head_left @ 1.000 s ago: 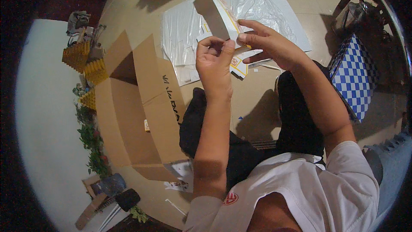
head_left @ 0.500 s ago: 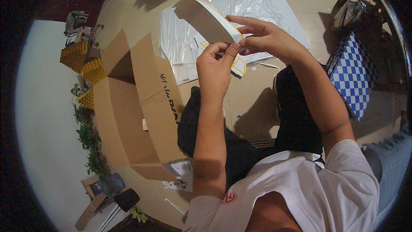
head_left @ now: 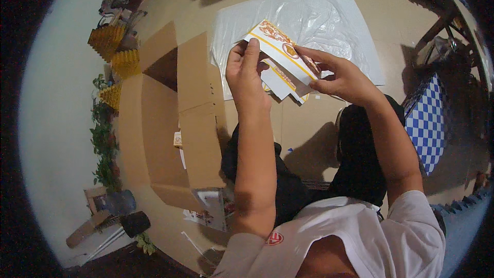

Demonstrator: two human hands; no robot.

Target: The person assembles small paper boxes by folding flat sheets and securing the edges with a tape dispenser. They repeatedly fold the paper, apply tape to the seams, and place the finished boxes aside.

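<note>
A folded paper carton (head_left: 275, 46), white with yellow bands and an orange floral print, is held between both hands above the floor, its printed face turned up. My left hand (head_left: 247, 74) grips its left end, thumb on top and fingers curled beneath. At the other end my right hand (head_left: 345, 76) closes on the carton's lower right corner, thumb at the near edge and fingers at the far edge. Below it lie several similar printed card pieces (head_left: 279, 83), partly hidden by the carton and my hands. Behind them spreads a white sheet with clear plastic (head_left: 329, 25).
To the left stands a large open cardboard box (head_left: 203, 123) with a small printed piece (head_left: 177, 139) inside. A blue-and-white checked object (head_left: 425, 126) is at the right, near a blue chair (head_left: 463, 224). Potted plants (head_left: 104, 141) line the left wall.
The carton has turned from showing its plain grey inside to showing its printed face. My left hand has moved from its near corner to its left end. The whole view has shifted slightly.
</note>
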